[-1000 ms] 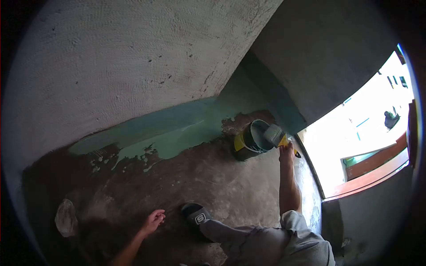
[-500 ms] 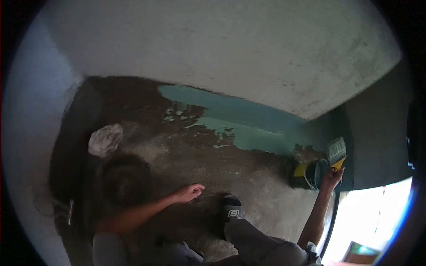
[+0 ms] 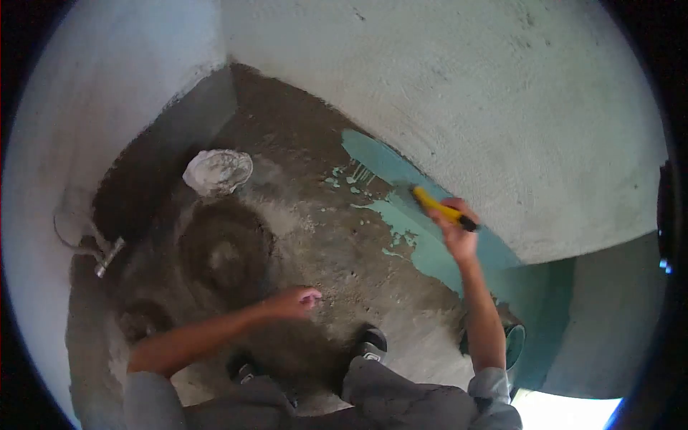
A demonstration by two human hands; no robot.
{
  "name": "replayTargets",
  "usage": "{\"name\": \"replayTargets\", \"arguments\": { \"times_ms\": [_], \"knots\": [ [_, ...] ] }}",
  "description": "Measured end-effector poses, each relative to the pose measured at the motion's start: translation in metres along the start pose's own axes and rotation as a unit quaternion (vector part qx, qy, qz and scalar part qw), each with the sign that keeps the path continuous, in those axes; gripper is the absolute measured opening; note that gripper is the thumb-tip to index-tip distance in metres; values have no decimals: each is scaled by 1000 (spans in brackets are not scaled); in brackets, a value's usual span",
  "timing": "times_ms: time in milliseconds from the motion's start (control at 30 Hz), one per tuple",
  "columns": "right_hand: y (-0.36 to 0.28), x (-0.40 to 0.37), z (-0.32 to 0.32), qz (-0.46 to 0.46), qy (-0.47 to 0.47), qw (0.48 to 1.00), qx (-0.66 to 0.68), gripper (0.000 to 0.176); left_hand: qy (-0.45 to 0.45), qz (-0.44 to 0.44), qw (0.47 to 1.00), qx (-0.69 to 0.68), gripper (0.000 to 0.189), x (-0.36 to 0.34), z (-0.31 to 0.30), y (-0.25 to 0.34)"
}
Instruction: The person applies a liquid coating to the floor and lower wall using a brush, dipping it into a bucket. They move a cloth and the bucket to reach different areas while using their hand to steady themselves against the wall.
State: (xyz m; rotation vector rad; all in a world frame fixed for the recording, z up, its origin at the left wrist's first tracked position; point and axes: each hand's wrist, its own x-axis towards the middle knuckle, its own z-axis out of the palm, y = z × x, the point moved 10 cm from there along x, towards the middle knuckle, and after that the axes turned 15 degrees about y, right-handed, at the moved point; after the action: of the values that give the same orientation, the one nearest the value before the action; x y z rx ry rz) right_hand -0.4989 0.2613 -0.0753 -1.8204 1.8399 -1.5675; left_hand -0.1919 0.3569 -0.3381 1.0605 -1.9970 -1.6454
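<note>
My right hand (image 3: 456, 228) grips a paintbrush (image 3: 437, 206) by its yellow handle with a black end. The brush head overlaps the wet-looking green paint along the foot of the wall and is mostly hidden. That green coating (image 3: 423, 244) spreads from the lower wall onto the rough floor, with ragged edges and drips. My left hand (image 3: 302, 301) hangs over the bare floor with its fingers curled in and nothing showing in them. Behind my right forearm, a dark bucket (image 3: 514, 345) shows only in part.
A whitish crumpled heap (image 3: 218, 172) lies on the floor near the corner. At the left wall hangs a metal fitting (image 3: 110, 258) on a hose. My shoes (image 3: 370, 342) stand on the floor below. Bright light enters at the lower right.
My right hand has carried the paintbrush from above the bucket leftward to the painted foot of the wall. My view has turned, and the left hand's fingers are more curled.
</note>
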Motion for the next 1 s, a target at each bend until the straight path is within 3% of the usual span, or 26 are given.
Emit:
{"name": "replayTargets", "arguments": {
  "times_ms": [33, 100, 167, 300, 400, 533, 633, 700, 833, 900, 1000],
  "knots": [
    [-21, 4, 33, -83, -30, 994, -63, 25, 18, 4, 1000, 6, 31, -5, -4, -4],
    [-7, 6, 93, -40, -119, 987, -104, 25, 21, -37, 999, 28, 31, -17, -12, 1],
    [21, 7, 147, -99, -202, 960, -166, 24, 36, -42, 997, 47, 30, -29, -27, 13],
    [53, 8, 237, -177, -348, 854, -343, 25, 111, 7, 992, 61, 30, -48, -32, 15],
    [60, 14, 296, -198, -407, 812, -368, 26, 147, 6, 986, 81, 30, -63, -28, 4],
    [4, -22, 343, -384, -405, 751, -353, 29, 100, -17, 988, 121, 32, -72, -22, -2],
    [-9, -75, 338, -537, -340, 701, -325, 30, 70, -45, 989, 120, 31, -71, -26, 2],
    [-11, -106, 318, -614, -312, 650, -322, 31, 93, -5, 991, 98, 31, -64, -27, 5],
    [41, -121, 261, -590, -321, 628, -394, 30, 103, 63, 989, 89, 31, -46, -25, 11],
    [78, -134, 231, -545, -369, 617, -431, 30, 78, 59, 991, 88, 31, -37, -23, 17],
    [94, -153, 196, -503, -369, 628, -466, 27, 43, 59, 993, 92, 31, -25, -18, 22]
  ]
}}
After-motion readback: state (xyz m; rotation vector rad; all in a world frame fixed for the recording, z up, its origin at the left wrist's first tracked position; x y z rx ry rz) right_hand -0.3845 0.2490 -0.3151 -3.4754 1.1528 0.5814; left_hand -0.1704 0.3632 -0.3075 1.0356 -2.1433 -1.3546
